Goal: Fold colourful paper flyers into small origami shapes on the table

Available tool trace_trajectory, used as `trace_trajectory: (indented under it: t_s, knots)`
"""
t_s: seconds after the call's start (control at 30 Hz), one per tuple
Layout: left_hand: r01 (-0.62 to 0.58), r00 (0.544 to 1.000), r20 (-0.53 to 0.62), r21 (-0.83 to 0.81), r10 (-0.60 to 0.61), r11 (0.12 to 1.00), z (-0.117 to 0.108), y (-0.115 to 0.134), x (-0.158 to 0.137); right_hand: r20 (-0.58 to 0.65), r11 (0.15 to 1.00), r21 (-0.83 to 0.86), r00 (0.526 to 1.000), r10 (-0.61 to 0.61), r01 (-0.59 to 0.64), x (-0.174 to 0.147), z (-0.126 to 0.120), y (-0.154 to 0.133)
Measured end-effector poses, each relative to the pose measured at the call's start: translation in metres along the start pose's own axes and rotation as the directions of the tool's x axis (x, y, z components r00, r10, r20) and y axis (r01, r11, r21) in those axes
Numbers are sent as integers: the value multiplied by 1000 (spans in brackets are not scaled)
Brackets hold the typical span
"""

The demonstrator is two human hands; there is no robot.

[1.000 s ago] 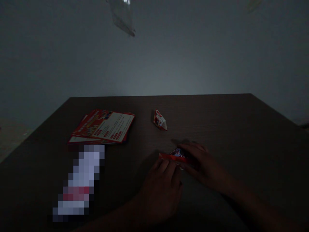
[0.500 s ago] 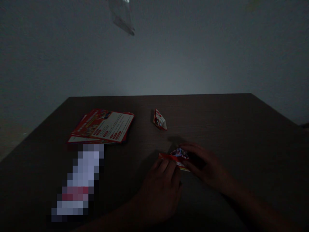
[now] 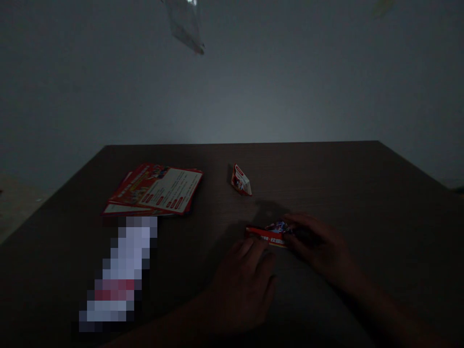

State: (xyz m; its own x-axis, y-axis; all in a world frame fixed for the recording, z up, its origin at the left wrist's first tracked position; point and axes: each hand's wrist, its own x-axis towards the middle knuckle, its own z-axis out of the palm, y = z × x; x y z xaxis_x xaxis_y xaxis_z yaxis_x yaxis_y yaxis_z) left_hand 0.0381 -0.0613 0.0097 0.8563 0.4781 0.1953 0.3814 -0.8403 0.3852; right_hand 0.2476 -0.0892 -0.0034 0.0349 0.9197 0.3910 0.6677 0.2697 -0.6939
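A small red folded paper leaflet [image 3: 274, 238], with white print along its front and a colourful peak behind, lies on the table between my hands. My right hand [image 3: 324, 249] pinches its right end between thumb and fingers. My left hand [image 3: 246, 282] is closed, fingers curled together against the leaflet's lower left edge; the fingertips are partly hidden in the dim light. Farther back stands another folded paper piece [image 3: 241, 181], white and red, tilted on the table.
At the left lies a stack of red and white printed leaflets [image 3: 170, 188]. A blurred-out pale strip [image 3: 121, 266] is in front of it. The dark wooden table [image 3: 326, 174] meets a grey wall, where a clear plastic bag [image 3: 184, 24] hangs.
The leaflet has shifted slightly right and its red front stands more upright, showing more print. My right hand moved a little right with it; my left fingers slid toward its lower edge.
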Motion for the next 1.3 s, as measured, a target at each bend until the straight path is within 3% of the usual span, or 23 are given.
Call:
trace_trajectory:
  t_s: [0.37, 0.53, 0.93, 1.3]
  knots:
    - [-7, 992, -130, -38, 2, 999, -1, -1, 0, -41, 998, -36, 998, -56, 54, -5, 0, 3]
    - [45, 980, -193, -42, -52, 998, -3, -3, 1, -50, 994, -67, 995, -90, 86, -5, -1, 2]
    - [83, 973, -221, 40, -72, 996, -2, -4, 2, -9, 986, 35, 987, -163, 163, -1, -3, -6]
    - [130, 987, -111, 155, -113, 979, 2, -22, 6, 102, 960, 131, 960, -260, 246, 4, -7, -13]
